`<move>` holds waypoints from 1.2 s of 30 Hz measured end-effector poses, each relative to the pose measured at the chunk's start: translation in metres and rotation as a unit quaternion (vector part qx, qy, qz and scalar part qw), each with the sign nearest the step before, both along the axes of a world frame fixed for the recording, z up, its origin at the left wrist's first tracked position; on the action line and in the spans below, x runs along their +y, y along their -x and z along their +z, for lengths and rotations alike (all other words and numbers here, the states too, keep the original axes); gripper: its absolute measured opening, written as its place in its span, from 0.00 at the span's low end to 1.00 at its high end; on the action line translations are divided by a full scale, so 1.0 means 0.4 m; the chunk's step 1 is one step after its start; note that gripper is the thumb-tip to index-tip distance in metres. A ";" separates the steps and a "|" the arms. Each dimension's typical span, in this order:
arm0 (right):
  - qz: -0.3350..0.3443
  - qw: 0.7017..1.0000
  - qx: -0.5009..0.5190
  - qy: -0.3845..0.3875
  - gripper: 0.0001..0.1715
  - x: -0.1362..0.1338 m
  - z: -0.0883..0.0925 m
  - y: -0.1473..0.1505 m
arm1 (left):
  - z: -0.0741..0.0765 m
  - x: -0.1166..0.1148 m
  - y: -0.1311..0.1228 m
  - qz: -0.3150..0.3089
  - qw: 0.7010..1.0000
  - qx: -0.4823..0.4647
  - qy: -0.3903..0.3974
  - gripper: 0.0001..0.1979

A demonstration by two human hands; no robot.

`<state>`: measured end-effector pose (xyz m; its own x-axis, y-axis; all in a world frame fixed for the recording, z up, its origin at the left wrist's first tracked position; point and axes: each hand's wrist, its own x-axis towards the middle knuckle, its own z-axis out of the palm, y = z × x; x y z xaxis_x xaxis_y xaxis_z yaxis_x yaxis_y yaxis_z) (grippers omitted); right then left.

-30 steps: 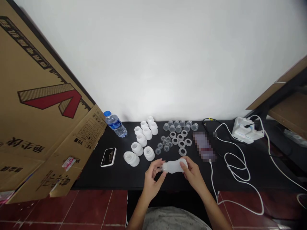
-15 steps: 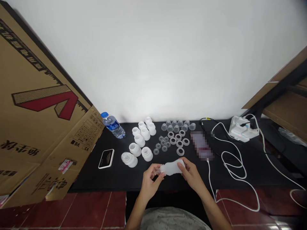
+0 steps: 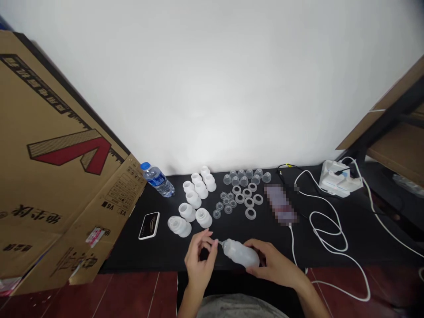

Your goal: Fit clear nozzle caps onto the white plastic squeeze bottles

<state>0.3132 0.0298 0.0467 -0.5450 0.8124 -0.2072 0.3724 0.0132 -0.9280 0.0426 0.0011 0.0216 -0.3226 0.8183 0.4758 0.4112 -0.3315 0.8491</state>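
Observation:
My right hand (image 3: 276, 265) is wrapped round the base of a translucent white bottle (image 3: 239, 253) that lies on its side above the near edge of the black table (image 3: 331, 265), neck pointing left. My left hand (image 3: 200, 258) sits just left of the neck, thumb and fingers curled toward its small clear tip. Beyond the hands stand several white bottles (image 3: 194, 199), small clear caps (image 3: 227, 203) and white rings (image 3: 250, 213).
A large cardboard box (image 3: 56, 176) leans at the left. A water bottle (image 3: 157, 179) and a phone (image 3: 149, 225) lie near it. A blurred flat device (image 3: 281, 204), white cables (image 3: 327, 234) and a white charger (image 3: 339, 181) occupy the right side.
The bottle and both hands have come down and nearer to me, to the table's front edge. The bottle has tilted so its base drops to the right. The view shifted slightly.

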 end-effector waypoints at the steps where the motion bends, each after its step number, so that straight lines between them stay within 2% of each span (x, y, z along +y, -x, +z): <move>1: -0.013 1.000 0.015 -0.011 0.26 0.000 -0.006 0.001 | 0.023 0.006 0.014 0.030 0.999 0.018 -0.004 0.14; 5: -0.107 0.990 0.075 -0.054 0.26 0.013 -0.050 0.008 | 0.113 0.052 0.059 0.093 0.990 0.093 0.053 0.23; 8: -0.158 0.979 0.030 -0.127 0.28 0.026 -0.084 0.022 | 0.139 0.094 0.064 0.093 0.976 0.167 0.101 0.27; 11: -0.197 0.956 -0.041 -0.211 0.28 0.033 -0.113 0.050 | 0.130 0.119 0.050 0.090 0.964 0.222 0.113 0.25; 14: -0.189 0.943 -0.079 -0.262 0.25 0.028 -0.129 0.095 | 0.119 0.111 0.048 0.091 0.954 0.261 0.118 0.23; 18: -0.124 0.953 -0.089 -0.260 0.26 0.022 -0.118 0.175 | 0.124 0.069 0.076 0.106 0.933 0.320 0.127 0.21; 22: -0.109 0.955 -0.100 -0.257 0.23 0.042 -0.092 0.262 | 0.122 0.041 0.108 0.144 0.907 0.377 0.120 0.23; 29: -0.130 0.948 -0.095 -0.274 0.20 0.089 -0.093 0.353 | 0.101 0.043 0.141 0.157 0.909 0.374 0.094 0.25; 36: -0.126 0.940 -0.094 -0.301 0.17 0.104 -0.105 0.395 | 0.115 0.038 0.148 0.133 0.930 0.323 0.114 0.26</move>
<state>0.1550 0.0716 0.0046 -0.3193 0.9117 0.2586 0.5915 0.4049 -0.6972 -0.0165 0.0165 0.0676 -0.2348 0.8542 0.4639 0.9018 0.0133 0.4319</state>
